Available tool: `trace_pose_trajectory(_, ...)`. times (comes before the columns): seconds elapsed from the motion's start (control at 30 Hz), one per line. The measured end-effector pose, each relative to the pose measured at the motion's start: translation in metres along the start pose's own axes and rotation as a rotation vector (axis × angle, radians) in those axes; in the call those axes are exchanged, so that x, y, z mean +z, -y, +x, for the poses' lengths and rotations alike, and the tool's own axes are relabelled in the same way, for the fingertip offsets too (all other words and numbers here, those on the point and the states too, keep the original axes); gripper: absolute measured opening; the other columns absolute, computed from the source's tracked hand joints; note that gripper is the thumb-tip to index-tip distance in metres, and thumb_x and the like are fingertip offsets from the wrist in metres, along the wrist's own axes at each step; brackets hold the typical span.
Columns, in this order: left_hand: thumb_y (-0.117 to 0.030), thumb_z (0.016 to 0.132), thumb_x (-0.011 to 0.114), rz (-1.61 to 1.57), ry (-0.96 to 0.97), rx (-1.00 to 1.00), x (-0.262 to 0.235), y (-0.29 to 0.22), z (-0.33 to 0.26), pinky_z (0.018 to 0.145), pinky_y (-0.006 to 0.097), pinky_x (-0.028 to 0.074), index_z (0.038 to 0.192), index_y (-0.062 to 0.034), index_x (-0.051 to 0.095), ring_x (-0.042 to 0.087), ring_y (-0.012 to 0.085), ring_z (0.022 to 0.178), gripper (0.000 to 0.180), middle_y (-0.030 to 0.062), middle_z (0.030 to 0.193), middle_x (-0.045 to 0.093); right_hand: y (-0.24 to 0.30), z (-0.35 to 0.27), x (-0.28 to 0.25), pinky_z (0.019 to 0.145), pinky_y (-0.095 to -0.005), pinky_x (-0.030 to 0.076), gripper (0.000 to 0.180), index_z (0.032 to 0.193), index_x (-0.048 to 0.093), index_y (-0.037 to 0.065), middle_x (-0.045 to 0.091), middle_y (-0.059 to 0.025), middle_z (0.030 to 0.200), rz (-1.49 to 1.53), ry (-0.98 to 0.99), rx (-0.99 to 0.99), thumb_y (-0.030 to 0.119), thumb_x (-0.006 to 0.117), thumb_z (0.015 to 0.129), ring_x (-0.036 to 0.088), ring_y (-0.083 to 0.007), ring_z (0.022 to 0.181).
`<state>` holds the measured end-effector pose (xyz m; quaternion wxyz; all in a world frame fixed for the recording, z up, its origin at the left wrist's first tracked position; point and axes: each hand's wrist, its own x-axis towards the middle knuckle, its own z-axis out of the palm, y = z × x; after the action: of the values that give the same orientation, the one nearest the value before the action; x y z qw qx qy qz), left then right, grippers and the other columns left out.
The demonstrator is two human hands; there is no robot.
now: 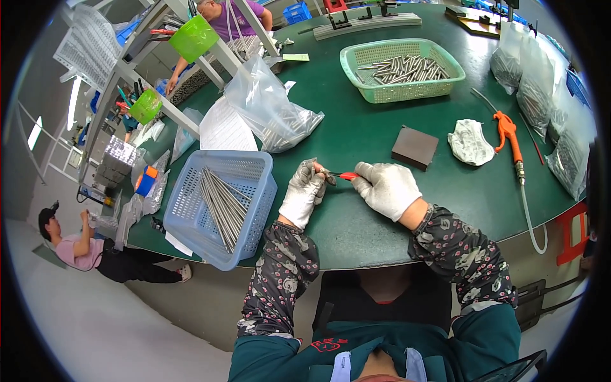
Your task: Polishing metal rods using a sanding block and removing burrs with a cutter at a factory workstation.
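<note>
My left hand, in a white glove with darkened fingertips, is closed in a pinch at the middle of the table's near side. What it pinches is too small to make out. My right hand, also gloved, grips a slim red-handled tool, whose thin dark end points left and meets the left fingertips. Close to the left hand stands a blue perforated basket with long thin metal rods lying in it. A dark brown block lies beyond my right hand.
A pale green basket of short metal pins stands farther back. Plastic bags of metal parts sit behind the blue basket and along the right edge. A crumpled white cloth and an orange air gun with hose lie right. Other people are beyond the table.
</note>
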<state>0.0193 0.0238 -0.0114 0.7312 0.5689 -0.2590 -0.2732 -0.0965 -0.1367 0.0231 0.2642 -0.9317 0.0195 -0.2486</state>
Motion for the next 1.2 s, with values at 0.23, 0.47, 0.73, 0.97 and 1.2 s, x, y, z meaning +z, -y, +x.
trace_pose_trajectory(0.23, -0.02, 0.087, 0.048, 0.015, 0.019, 0.034, 0.0024, -0.0001, 0.0009, 0.039, 0.016, 0.025, 0.09, -0.0108, 0.046, 0.035, 0.004, 0.048, 0.01, 0.0036, 0.074, 0.055, -0.0009, -0.0004, 0.001, 0.054, -0.0396, 0.044, 0.019, 0.076, 0.056, 0.008, 0.057, -0.0117, 0.063, 0.001, -0.02, 0.008, 0.026, 0.052, 0.077, 0.056, -0.0293, 0.06)
trace_pose_trajectory(0.47, -0.021, 0.088, 0.047, -0.016, 0.027, 0.054, -0.0004, -0.0002, 0.0011, 0.039, 0.016, 0.026, 0.091, -0.0102, 0.046, 0.035, 0.0047, 0.048, 0.012, 0.0053, 0.075, 0.055, -0.002, -0.0004, -0.0004, 0.055, -0.0394, 0.044, 0.019, 0.076, 0.056, 0.007, 0.057, -0.0121, 0.064, 0.01, -0.026, 0.015, 0.026, 0.052, 0.077, 0.057, -0.0294, 0.061)
trace_pose_trajectory(0.73, -0.022, 0.086, 0.05, -0.041, 0.008, 0.026, -0.0012, 0.0023, 0.0014, 0.041, 0.017, 0.027, 0.091, -0.0105, 0.049, 0.037, 0.0052, 0.05, 0.012, 0.0027, 0.073, 0.055, -0.0003, 0.0, -0.0012, 0.055, -0.0391, 0.044, 0.02, 0.078, 0.057, 0.007, 0.058, -0.0121, 0.065, 0.03, 0.002, 0.017, 0.026, 0.052, 0.077, 0.057, -0.0292, 0.062)
trace_pose_trajectory(0.97, -0.021, 0.086, 0.049, -0.001, 0.018, 0.026, 0.0015, 0.0006, 0.0002, 0.041, 0.017, 0.027, 0.09, -0.0101, 0.049, 0.037, 0.0051, 0.05, 0.012, 0.0016, 0.072, 0.054, -0.002, -0.0006, 0.0008, 0.055, -0.039, 0.045, 0.021, 0.079, 0.058, 0.007, 0.058, -0.0124, 0.066, 0.03, -0.004, 0.016, 0.027, 0.052, 0.077, 0.057, -0.0292, 0.062)
trace_pose_trajectory(1.2, -0.022, 0.086, 0.05, 0.035, 0.0, 0.039, 0.0035, -0.0021, -0.0006, 0.042, 0.017, 0.027, 0.089, -0.0101, 0.048, 0.037, 0.0046, 0.051, 0.012, 0.0012, 0.072, 0.054, -0.0013, -0.0003, 0.0014, 0.055, -0.039, 0.045, 0.021, 0.08, 0.059, 0.007, 0.058, -0.0124, 0.066, 0.037, -0.013, 0.008, 0.027, 0.052, 0.077, 0.057, -0.0292, 0.062)
